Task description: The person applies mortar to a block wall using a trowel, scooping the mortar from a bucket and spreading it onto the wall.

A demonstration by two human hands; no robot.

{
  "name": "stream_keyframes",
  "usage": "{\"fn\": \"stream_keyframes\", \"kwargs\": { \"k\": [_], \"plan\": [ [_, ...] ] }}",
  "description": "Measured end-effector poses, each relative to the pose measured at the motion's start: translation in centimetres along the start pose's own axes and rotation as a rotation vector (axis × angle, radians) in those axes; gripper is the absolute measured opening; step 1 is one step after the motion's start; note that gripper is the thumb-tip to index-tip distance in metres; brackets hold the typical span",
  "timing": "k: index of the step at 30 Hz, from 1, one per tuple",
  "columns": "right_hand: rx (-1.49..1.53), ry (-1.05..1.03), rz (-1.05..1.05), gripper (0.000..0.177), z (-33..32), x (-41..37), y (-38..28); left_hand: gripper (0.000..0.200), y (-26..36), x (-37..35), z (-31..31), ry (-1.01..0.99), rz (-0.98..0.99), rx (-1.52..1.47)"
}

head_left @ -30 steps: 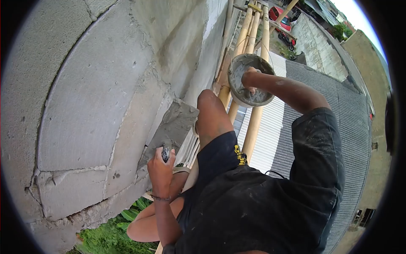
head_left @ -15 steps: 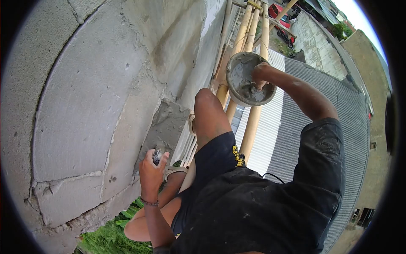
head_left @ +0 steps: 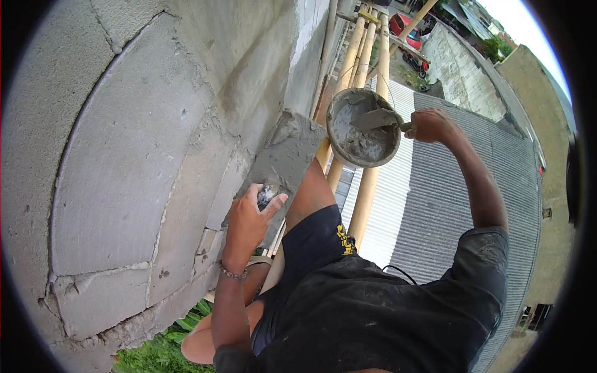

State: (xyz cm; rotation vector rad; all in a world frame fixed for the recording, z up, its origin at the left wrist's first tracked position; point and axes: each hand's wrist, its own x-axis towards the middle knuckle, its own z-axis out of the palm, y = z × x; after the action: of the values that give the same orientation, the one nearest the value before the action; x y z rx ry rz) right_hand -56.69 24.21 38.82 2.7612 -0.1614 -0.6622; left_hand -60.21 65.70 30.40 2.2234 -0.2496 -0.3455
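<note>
My left hand point(head_left: 249, 217) is closed around the handle point(head_left: 268, 195) of a flat grey plastering float point(head_left: 280, 155). Wet mortar lies along the float's far end, and the board is beside the wall, partly in front of my knee. To the right, my right hand point(head_left: 432, 125) grips a trowel point(head_left: 377, 119) by its handle. The trowel's blade is over the mouth of a round bucket point(head_left: 362, 163), with mortar on it. Grey wet mortar point(head_left: 360, 142) fills part of the bucket, and its rim is caked.
A block wall point(head_left: 124, 161) with mortared joints rises on the left. Bamboo poles point(head_left: 365, 205) run beneath the bucket. Below are a corrugated roof point(head_left: 448, 180), green plants point(head_left: 152, 354) and a red vehicle point(head_left: 404, 28).
My right hand has come out of the bucket and moved right, bringing the trowel blade into sight. The float in my left hand has moved up and right, away from the wall.
</note>
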Motion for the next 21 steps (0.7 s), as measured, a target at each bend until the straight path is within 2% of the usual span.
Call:
{"fn": "stream_keyframes", "kwargs": {
  "k": [2,3,5,7,9,11,12,15,21],
  "plan": [
    [0.229,0.067,-0.015,0.046,4.1,-1.0,1.1,0.058,0.2,1.9,0.9,-0.003,0.079,0.0],
    [0.493,-0.035,0.103,0.048,4.8,-2.1,0.3,0.058,0.3,2.8,1.4,-0.011,0.148,0.008],
    [0.802,0.084,0.141,0.043,9.0,-3.8,-0.7,0.054,1.4,4.8,1.8,-0.058,0.148,-0.01],
    [1.038,0.15,0.227,0.043,10.9,-5.4,-3.0,0.051,2.8,6.7,2.3,-0.22,0.111,-0.028],
    [1.16,0.301,0.296,0.042,12.1,-6.5,-5.1,0.046,2.9,8.9,4.3,-0.209,0.169,-0.022],
    [1.057,0.534,0.284,0.041,13.9,-6.4,-6.1,0.046,4.2,10.4,5.9,-0.181,0.295,0.159],
    [1.035,0.602,0.281,0.039,12.8,-7.2,-7.3,0.046,4.7,11.2,6.6,-0.188,0.303,0.16],
    [0.935,0.616,0.207,0.036,11.9,-8.1,-9.1,0.046,6.5,13.2,8.6,-0.201,0.373,0.196],
    [0.782,0.588,0.213,0.035,13.5,-6.6,-12.5,0.043,9.4,14.0,10.0,-0.203,0.409,0.155]
  ]
}}
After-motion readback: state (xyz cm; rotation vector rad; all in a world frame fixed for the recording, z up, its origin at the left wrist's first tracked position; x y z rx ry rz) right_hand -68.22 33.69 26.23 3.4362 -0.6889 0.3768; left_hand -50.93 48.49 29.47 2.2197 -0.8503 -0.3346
